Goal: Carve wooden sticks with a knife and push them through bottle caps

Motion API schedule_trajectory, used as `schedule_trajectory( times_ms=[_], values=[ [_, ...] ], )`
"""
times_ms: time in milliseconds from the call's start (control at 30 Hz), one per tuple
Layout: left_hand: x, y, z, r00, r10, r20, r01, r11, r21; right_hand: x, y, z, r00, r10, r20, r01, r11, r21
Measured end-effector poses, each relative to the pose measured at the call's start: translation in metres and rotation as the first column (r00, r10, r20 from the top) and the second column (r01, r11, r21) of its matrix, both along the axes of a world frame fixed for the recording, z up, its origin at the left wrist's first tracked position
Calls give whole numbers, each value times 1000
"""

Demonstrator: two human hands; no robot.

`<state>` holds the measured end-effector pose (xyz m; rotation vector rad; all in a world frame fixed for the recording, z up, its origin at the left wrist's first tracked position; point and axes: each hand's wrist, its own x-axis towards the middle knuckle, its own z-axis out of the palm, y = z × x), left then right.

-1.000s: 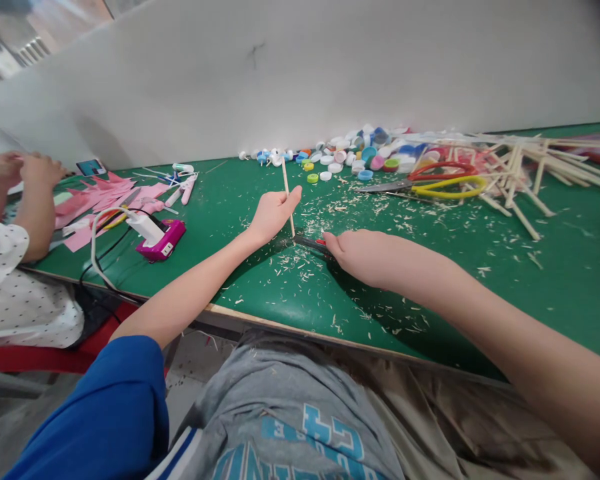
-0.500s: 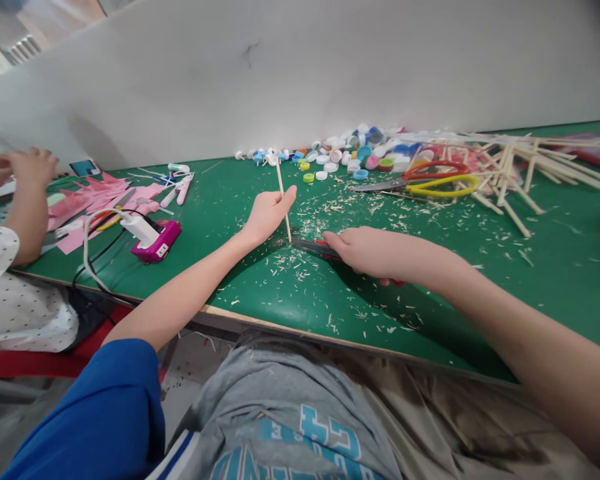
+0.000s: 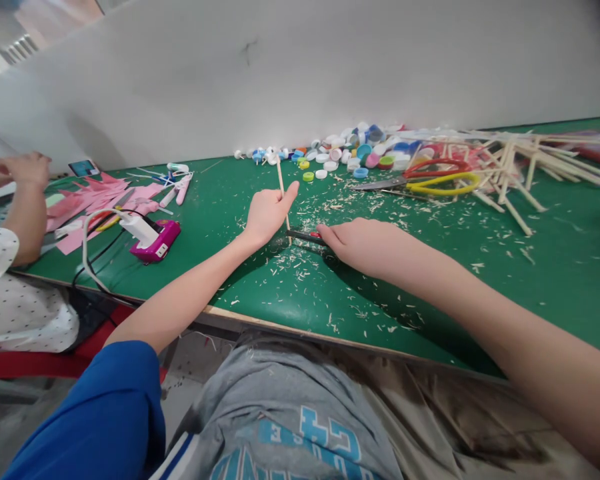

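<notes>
A thin wooden stick [image 3: 280, 175] stands tilted in the closed fingers of my left hand [image 3: 265, 217], its lower end close to the tabletop. My right hand [image 3: 357, 245] is closed around a dark-bladed knife [image 3: 304, 236] with red on its handle; most of the handle is hidden in the palm. The blade lies across the stick near its lower end, just below my left hand. Pale wood shavings [image 3: 293, 267] are scattered on the green table [image 3: 260, 287] under and around both hands.
Bottle caps [image 3: 365, 152] lie heaped along the grey partition. To the right are red-and-yellow-handled scissors [image 3: 443, 183] and a pile of wooden sticks [image 3: 520, 160]. On the left are a magenta power adapter [image 3: 156, 241] with cables, pink paper pieces [image 3: 87, 197] and another person's hands [image 3: 30, 170].
My right hand and the knife have shifted slightly up and left, so the blade now crosses the stick a little higher. My left hand holds the stick almost still.
</notes>
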<state>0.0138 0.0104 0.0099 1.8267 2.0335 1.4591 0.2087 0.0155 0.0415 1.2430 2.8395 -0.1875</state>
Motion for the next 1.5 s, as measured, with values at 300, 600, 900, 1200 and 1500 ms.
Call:
schedule_trajectory(
  times_ms=[300,600,900,1200,1500],
  values=[
    [1,0,0,999,-41,10,41,999,-34,-2,0,-5,998,-10,59,7,999,51],
    [1,-1,0,991,-78,112,86,994,-64,2,6,-9,999,10,46,-12,999,42],
    [5,-3,0,997,-49,66,50,999,-14,1,3,-3,997,23,72,-22,1000,-14],
    [3,-1,-2,998,-49,41,49,999,-12,2,10,-5,995,55,87,-53,998,-29],
    [1,2,-6,994,-72,77,74,997,-21,1,16,-5,996,78,53,-72,992,-100]
  ],
)
